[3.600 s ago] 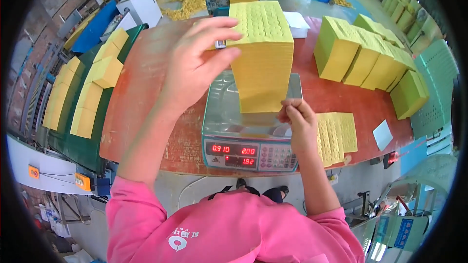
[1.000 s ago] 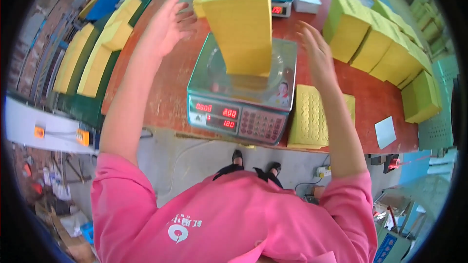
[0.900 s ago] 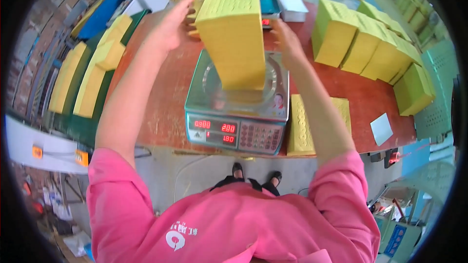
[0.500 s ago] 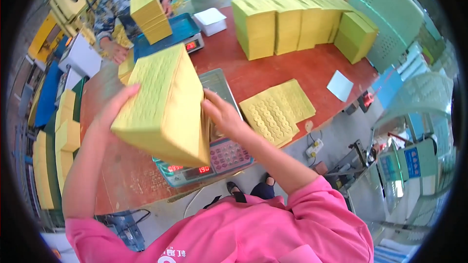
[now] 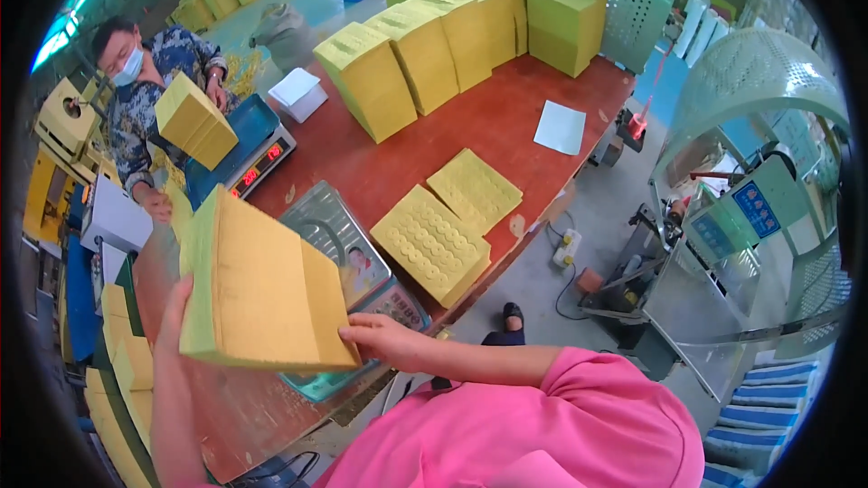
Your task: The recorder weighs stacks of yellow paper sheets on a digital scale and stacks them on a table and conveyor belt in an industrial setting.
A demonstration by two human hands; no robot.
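A thick stack of yellow paper (image 5: pixel 267 285) is held tilted in the air between my two hands, close above the near part of a digital scale (image 5: pixel 316 226). My left hand (image 5: pixel 172 330) grips the stack's left side, most of its fingers hidden behind it. At the lower right corner, my right hand (image 5: pixel 384 341) pinches the edge, thumb in front. The scale's metal pan shows beyond the stack, bare of paper. Right of the pan lie a low stack of embossed yellow paper (image 5: pixel 432 244) and a thinner yellow stack (image 5: pixel 475 190).
Across the red table (image 5: pixel 353 172), a masked person (image 5: pixel 149 81) stands by another scale (image 5: pixel 240 149) bearing a yellow block (image 5: pixel 196 122). Tall yellow stacks (image 5: pixel 366 81) line the far side. A white sheet (image 5: pixel 561 126) lies at the right edge; a machine (image 5: pixel 714 253) stands beyond.
The stack has moved left and turned, showing its broad cut side. My right hand has shifted to its lower corner. My view has swung right.
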